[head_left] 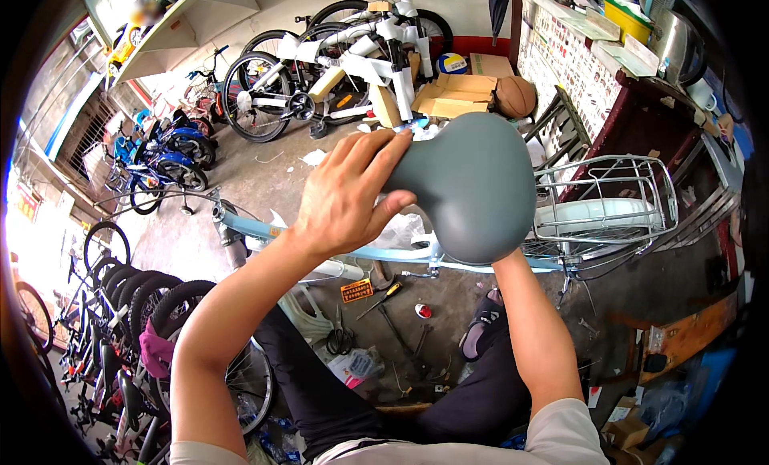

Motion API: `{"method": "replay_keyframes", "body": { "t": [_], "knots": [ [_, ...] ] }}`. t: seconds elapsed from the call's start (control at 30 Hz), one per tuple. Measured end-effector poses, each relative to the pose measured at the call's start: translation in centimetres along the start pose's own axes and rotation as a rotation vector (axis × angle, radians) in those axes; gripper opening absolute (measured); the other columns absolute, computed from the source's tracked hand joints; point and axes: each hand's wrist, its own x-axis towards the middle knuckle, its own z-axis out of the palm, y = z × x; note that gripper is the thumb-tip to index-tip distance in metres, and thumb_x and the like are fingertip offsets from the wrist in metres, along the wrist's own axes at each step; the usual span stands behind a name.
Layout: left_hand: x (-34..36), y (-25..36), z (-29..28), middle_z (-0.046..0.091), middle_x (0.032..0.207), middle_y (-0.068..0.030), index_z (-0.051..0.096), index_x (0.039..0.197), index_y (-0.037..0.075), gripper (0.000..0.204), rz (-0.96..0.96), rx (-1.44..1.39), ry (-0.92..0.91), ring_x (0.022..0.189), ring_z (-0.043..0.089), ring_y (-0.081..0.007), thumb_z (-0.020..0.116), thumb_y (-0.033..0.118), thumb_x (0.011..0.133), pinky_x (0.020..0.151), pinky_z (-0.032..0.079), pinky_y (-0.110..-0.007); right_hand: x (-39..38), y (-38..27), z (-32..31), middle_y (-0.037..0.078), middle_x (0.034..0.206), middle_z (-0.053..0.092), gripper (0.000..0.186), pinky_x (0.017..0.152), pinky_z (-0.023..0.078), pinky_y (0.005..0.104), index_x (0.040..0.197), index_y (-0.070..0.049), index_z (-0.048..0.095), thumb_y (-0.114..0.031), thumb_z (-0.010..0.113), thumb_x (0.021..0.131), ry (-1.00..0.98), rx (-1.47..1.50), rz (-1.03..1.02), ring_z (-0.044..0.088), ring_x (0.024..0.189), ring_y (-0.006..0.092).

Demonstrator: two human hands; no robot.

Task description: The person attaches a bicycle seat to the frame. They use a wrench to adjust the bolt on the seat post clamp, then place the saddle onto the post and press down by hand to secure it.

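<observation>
A grey bicycle saddle (473, 185) is up close in the middle of the view, its narrow nose toward the left and its wide end to the right. My left hand (348, 189) is closed over the nose, thumb on the near side. From the right, my other forearm (533, 317) runs up beneath the wide end, and the saddle hides that hand and its fingers. Under the saddle a light blue bicycle frame (376, 253) stretches across the view. A silver rear rack (605, 189) sits over a white mudguard (593, 215) at its right end.
On the floor lie a screwdriver (379, 299), scissors (340, 337), a hammer (383, 276) and a red-and-white round item (423, 310). Wrapped bicycles (320, 76), cardboard (456, 95) and a basketball (515, 96) are at the back. Several bicycles (120, 305) line the left side.
</observation>
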Motion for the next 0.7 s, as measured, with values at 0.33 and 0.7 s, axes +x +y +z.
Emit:
{"method": "replay_keyframes", "body": {
  "t": [0.33, 0.7],
  "knots": [
    [0.0, -0.7, -1.5, 0.054, 0.138, -0.0242, 0.049, 0.139, -0.006, 0.061, -0.001, 0.009, 0.139, 0.127, 0.053, -0.0409, 0.067, 0.024, 0.089, 0.106, 0.043, -0.048, -0.3, -0.4, -0.5, 0.009, 0.132, 0.062, 0.063, 0.101, 0.049, 0.0357, 0.137, -0.004, 0.057, -0.018, 0.082, 0.081, -0.025, 0.0, 0.057, 0.06, 0.118, 0.0221],
    [3.1, -1.3, -4.5, 0.049, 0.15, -0.0198, 0.045, 0.145, 0.001, 0.06, -0.146, -0.135, 0.472, 0.135, 0.048, -0.034, 0.044, 0.045, 0.105, 0.116, 0.034, -0.049, -0.9, 0.5, -1.0, 0.009, 0.132, 0.062, 0.063, 0.102, 0.048, 0.0352, 0.137, -0.004, 0.056, -0.017, 0.082, 0.081, -0.025, 0.032, 0.074, 0.06, 0.119, 0.0215]
  ]
}}
